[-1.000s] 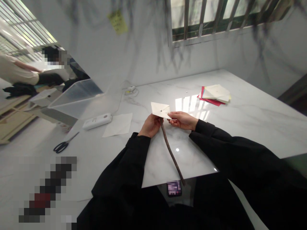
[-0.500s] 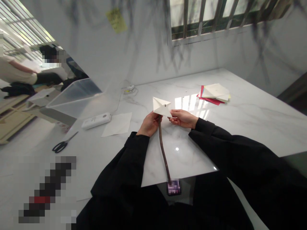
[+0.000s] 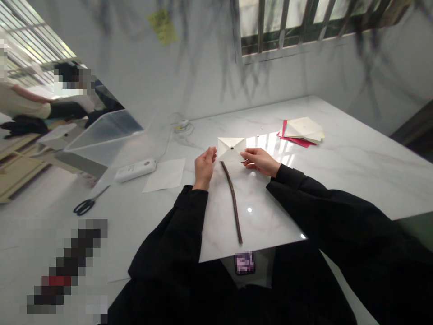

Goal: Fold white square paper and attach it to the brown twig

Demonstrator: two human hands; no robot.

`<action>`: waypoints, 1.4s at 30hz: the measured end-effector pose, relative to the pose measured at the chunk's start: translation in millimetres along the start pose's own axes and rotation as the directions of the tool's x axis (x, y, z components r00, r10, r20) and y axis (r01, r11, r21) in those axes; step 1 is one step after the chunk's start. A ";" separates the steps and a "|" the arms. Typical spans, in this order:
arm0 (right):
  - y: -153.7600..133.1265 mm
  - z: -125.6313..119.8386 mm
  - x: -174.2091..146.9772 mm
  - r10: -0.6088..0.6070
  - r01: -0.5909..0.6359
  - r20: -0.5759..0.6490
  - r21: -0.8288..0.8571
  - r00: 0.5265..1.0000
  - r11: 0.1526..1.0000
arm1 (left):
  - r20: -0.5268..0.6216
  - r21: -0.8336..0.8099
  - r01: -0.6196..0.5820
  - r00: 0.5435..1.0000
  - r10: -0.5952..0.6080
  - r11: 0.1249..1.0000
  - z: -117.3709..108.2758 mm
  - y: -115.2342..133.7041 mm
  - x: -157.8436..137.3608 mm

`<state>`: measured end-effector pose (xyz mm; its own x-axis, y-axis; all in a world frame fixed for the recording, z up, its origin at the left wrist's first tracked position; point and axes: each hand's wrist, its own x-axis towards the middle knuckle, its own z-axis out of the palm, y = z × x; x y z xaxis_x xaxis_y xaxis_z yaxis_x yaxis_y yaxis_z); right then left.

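A cream paper pinwheel (image 3: pixel 232 153), its corners folded to a small dark dot at the centre, faces up in front of me. A thin brown stick (image 3: pixel 233 194) runs down from its lower edge toward the table's front edge; whether the two are joined is hidden. The pinwheel's right corner is pinched between the thumb and fingers of my right hand (image 3: pixel 259 161). Just left of the paper, my left hand (image 3: pixel 204 168) is raised with its fingers curled together, apart from the pinwheel and stick, and I see nothing in it.
Coloured and cream paper sheets (image 3: pixel 302 132) lie stacked at the back right. To the left are a blank sheet (image 3: pixel 165 175), a white power strip-like box (image 3: pixel 135 170), black scissors (image 3: pixel 88 204) and a clear plastic bin (image 3: pixel 104 135). Another person (image 3: pixel 25 99) sits farther off.
My left hand has let go of the stick and moved left. The pinwheel has turned flatter and squarer to me, and the stick's lower end has shifted up onto the table.
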<state>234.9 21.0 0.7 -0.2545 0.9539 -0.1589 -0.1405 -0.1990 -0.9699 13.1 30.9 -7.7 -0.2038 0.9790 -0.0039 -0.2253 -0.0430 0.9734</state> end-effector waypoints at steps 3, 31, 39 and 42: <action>3.3 1.4 0.9 -0.055 0.058 0.029 -0.091 0.998 0.994 | 0.172 -0.007 0.004 0.985 -0.003 1.000 10.1 5.4 -11.7; -20.5 2.9 -27.6 -0.001 0.513 0.687 -0.542 0.727 0.666 | 0.021 0.058 -0.020 1.000 0.018 0.998 7.7 -11.3 -9.8; -14.2 16.4 -36.2 0.160 0.549 0.778 -0.557 0.608 0.623 | -0.011 -0.032 0.001 1.000 -0.001 0.999 8.6 -5.1 -12.0; -14.7 18.0 -37.2 0.166 0.568 0.778 -0.570 0.606 0.594 | -0.016 -0.012 0.014 1.000 -0.014 1.000 8.0 -3.5 -12.6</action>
<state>229.2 -15.5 24.2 -0.9217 0.3708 -0.1139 0.3172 0.5517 -0.7714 24.1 20.3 -9.2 -0.2157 0.9762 -0.0212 -0.2396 -0.0319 0.9704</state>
